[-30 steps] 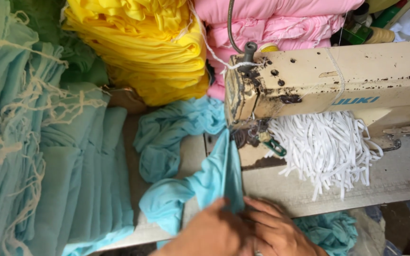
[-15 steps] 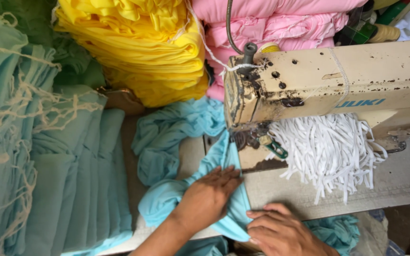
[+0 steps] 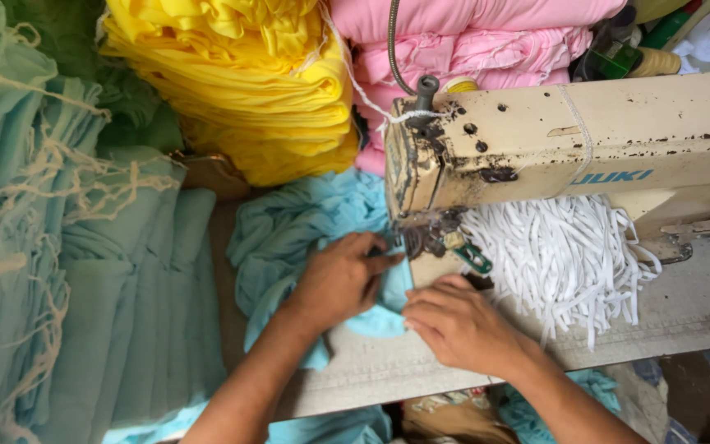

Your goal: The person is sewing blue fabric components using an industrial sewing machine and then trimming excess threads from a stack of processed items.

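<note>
My left hand (image 3: pixel 340 278) lies flat on a light blue cloth (image 3: pixel 306 226), its fingertips reaching the needle area (image 3: pixel 422 238) of a worn cream sewing machine (image 3: pixel 569 144). My right hand (image 3: pixel 454 323) rests palm down on the machine bed (image 3: pixel 684 304), fingers pressed to the cloth's edge just before the presser foot. Between both hands the blue cloth runs under the machine head. A bundle of white elastic strips (image 3: pixel 560 255) lies on the bed right of my right hand.
Stacked teal fabric (image 3: pixel 67 271) with loose cream threads fills the left. A yellow fabric pile (image 3: pixel 240 82) and a pink one (image 3: pixel 478 41) sit behind the machine. More blue cloth (image 3: pixel 338 429) hangs below the table edge.
Both hands moved up from the lower table edge to the needle. My left hand slid onto the blue cloth and pushed it toward the presser foot; my right hand followed beside it.
</note>
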